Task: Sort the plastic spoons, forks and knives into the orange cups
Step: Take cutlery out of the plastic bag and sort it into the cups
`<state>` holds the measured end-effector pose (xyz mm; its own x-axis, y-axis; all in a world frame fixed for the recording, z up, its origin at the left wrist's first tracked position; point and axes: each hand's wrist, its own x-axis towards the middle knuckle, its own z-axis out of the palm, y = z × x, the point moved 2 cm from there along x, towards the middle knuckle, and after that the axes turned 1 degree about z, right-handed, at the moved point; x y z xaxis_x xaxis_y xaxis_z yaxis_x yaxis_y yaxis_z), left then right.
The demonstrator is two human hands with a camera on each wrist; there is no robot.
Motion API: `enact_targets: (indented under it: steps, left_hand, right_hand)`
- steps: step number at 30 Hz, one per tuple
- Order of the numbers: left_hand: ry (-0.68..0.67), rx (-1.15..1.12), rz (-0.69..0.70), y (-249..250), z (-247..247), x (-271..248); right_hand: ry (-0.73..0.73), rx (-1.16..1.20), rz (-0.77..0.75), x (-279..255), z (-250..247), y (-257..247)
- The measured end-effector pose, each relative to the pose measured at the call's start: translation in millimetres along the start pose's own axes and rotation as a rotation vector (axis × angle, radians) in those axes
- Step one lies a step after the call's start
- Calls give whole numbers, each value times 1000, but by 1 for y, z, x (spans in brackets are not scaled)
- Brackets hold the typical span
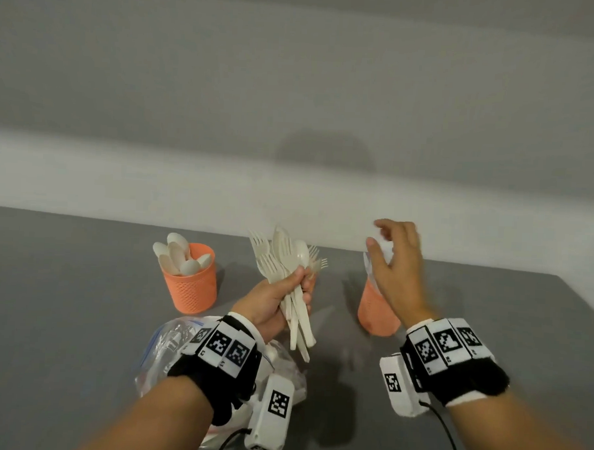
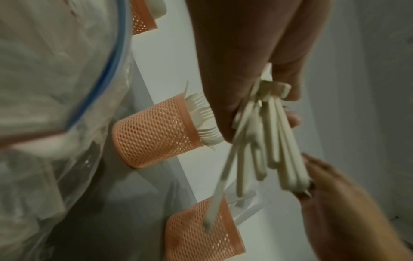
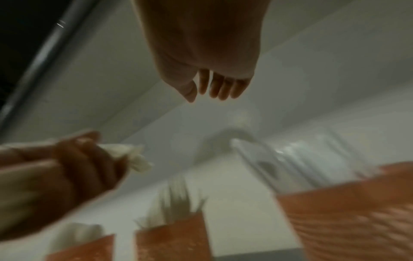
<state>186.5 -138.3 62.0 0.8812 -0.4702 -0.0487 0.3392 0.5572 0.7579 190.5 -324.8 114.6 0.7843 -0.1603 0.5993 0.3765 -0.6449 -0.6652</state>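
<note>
My left hand (image 1: 296,282) grips a bundle of cream plastic forks with a spoon (image 1: 287,258), heads up, handles hanging below the palm (image 2: 270,141). My right hand (image 1: 383,242) hovers empty, fingers loosely spread, just above the right orange cup (image 1: 373,313), which holds clear knives (image 3: 263,159). The left orange cup (image 1: 192,283) is full of spoons. The left hand hides the middle orange cup in the head view; the left wrist view shows this cup (image 2: 154,132) holding forks.
A clear zip bag (image 1: 167,348) with a blue seal lies on the grey table (image 1: 64,299) under my left wrist. A pale wall rises right behind the cups. The table's right edge runs diagonally past the right cup.
</note>
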Motion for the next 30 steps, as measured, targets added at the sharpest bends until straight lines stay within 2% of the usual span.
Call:
enact_targets:
  steps: [2, 4, 9, 12, 15, 18, 22, 25, 30]
  left_hand:
    - [36, 6, 44, 1, 2, -3]
    - [27, 73, 67, 1, 3, -4]
    - [45, 142, 66, 2, -3, -11]
    - [67, 167, 82, 3, -5, -18]
    - [61, 166, 96, 3, -8, -25]
    - [81, 204, 113, 9, -9, -29]
    - [89, 277, 153, 16, -7, -36]
    - [59, 206, 165, 20, -9, -43]
    - [25, 105, 108, 27, -14, -52]
  right_hand:
    - [-222, 140, 38, -8, 13, -25]
    - [-418, 173, 93, -18, 29, -43]
    - [-563, 229, 316, -29, 44, -61]
    - [-648, 241, 397, -34, 47, -64]
    - [-653, 319, 469, -40, 48, -69]
    - [-597, 326, 504, -45, 53, -75]
    - [-500, 234, 438, -54, 64, -80]
    - [-450, 313, 404, -57, 65, -86]
    - [-300, 452, 415, -46, 52, -91]
